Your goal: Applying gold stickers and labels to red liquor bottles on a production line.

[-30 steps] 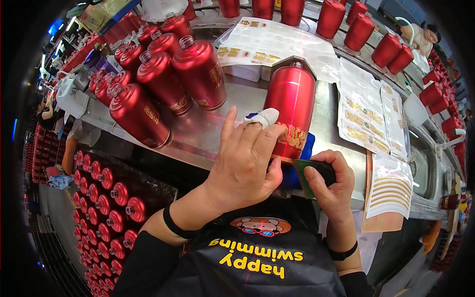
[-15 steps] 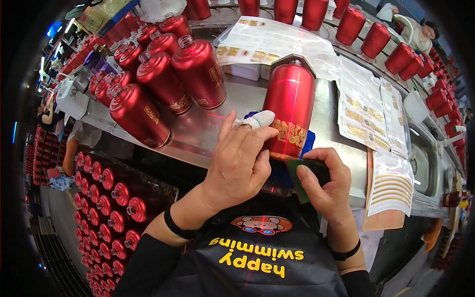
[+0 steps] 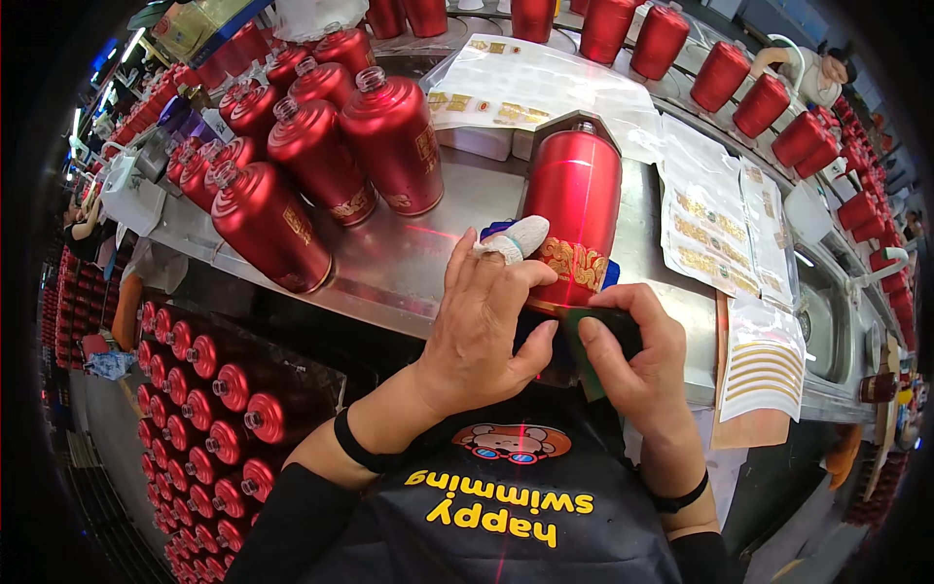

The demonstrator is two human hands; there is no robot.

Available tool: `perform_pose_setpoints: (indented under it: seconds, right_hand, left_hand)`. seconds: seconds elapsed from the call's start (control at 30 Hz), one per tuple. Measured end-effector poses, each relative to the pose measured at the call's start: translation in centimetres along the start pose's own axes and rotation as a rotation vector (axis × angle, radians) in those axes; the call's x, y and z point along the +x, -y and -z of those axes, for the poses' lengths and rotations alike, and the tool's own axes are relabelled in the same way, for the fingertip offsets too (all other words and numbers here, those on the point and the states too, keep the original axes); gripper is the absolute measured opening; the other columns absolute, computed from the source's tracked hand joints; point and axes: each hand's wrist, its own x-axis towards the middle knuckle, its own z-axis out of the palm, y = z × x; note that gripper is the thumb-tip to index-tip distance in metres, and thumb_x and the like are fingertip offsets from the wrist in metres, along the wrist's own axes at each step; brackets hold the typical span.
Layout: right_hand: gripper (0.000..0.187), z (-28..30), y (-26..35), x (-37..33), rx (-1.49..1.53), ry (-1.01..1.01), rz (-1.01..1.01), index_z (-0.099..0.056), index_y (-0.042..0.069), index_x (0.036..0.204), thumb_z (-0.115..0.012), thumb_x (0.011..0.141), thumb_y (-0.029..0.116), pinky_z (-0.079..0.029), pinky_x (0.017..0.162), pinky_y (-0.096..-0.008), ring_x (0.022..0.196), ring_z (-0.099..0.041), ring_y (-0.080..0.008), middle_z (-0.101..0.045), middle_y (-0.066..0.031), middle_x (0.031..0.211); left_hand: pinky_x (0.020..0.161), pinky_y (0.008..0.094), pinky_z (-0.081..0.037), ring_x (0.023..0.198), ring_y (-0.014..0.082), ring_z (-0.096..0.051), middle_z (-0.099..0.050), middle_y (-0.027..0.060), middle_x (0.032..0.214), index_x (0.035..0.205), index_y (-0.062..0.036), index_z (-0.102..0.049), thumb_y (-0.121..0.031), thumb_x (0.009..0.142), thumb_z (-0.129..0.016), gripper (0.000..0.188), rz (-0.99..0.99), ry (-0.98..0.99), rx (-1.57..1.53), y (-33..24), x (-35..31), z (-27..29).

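Observation:
A red bottle (image 3: 576,195) lies tilted in a dark angular holder (image 3: 547,126), its base toward me and a gold patterned band (image 3: 574,265) near that base. My left hand (image 3: 486,316) is open, its forefinger touching the band's left side and its thumb stretched toward the base. One of its fingers wears a white cloth cover (image 3: 525,237). My right hand (image 3: 647,365) pinches a flat dark scraper-like piece (image 3: 618,329), with a green lower part, against the base edge. Some blue cloth (image 3: 611,273) shows beside the bottle.
Several red bottles (image 3: 394,146) stand on the metal bench to the left. Sheets of gold decals (image 3: 705,209) lie at the right and behind, near a sink (image 3: 827,326). More bottles fill a crate (image 3: 229,389) lower left. Beyond a curved conveyor with bottles (image 3: 720,78), a person (image 3: 822,76) works.
My left thumb has straightened out toward the bottle's base. The right hand and dark piece stay nearly in place. Bottles on the conveyor have shifted, and the far person's arm has moved.

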Motion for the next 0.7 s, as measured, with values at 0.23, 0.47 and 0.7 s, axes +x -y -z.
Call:
perform_pose_setpoints:
  seconds: [0.23, 0.47, 0.7]
  right_hand:
    - [0.015, 0.5, 0.3, 0.0, -0.018, 0.003, -0.039, -0.060, 0.000, 0.096, -0.066, 0.083, 0.005, -0.050, 0.061, -0.0308, 0.065, -0.064, -0.0213, -0.064, -0.0127, 0.075]
    - [0.015, 0.1, 0.7, 0.3, -0.010, 0.018, 0.005, -0.060, 0.000, 0.096, -0.066, 0.083, 0.005, -0.050, 0.060, -0.0300, 0.064, -0.065, -0.0197, -0.064, -0.0125, 0.074]
    - [0.016, -0.4, 0.3, 0.7, -0.032, 0.016, 0.070, -0.060, 0.001, 0.098, -0.067, 0.084, 0.006, -0.050, 0.062, -0.0302, 0.068, -0.065, -0.0184, -0.065, -0.0127, 0.076]
  left_hand:
    - [0.107, 0.0522, -0.028, 0.117, 0.0416, -0.050, -0.051, 0.0273, 0.131, 0.114, -0.0034, -0.051, -0.007, 0.073, -0.068, 0.045, 0.004, -0.013, -0.013, 0.6, -0.4, -0.2]
    - [0.106, 0.0507, -0.029, 0.117, 0.0417, -0.050, -0.050, 0.0280, 0.132, 0.113, -0.0033, -0.050, -0.006, 0.074, -0.067, 0.043, 0.023, -0.008, -0.012, 0.9, -0.6, -0.2]
    - [0.104, 0.0502, -0.031, 0.115, 0.0408, -0.052, -0.050, 0.0289, 0.132, 0.111, -0.0034, -0.051, -0.005, 0.074, -0.067, 0.041, 0.017, -0.018, -0.039, 0.7, -0.4, -0.5]
